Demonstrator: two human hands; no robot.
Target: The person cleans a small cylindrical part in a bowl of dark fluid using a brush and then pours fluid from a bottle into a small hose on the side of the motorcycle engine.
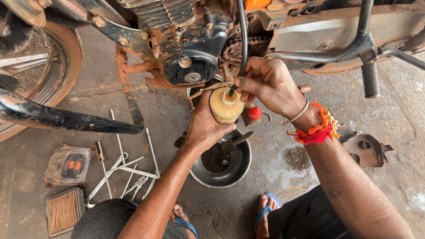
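Lower left of frame: ribbed air filter, loose steel tools on stained concrete. Centre: left hand wraps the grimy tan bottle, steadying it above a metal bowl, likely to catch drips. Right hand pinches a black hose into its mouth.

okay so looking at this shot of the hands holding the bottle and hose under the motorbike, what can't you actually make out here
Head view, the only one:
- Bottle contents: the tan wall is opaque, and the left hand wraps its side.
- Hose upper end: cut off by the top edge.
- Hose tip in the bottle's mouth: the right hand covers it.
- Bowl bottom: dark, partly behind the left hand.
- Front wheel: cropped by the left edge.
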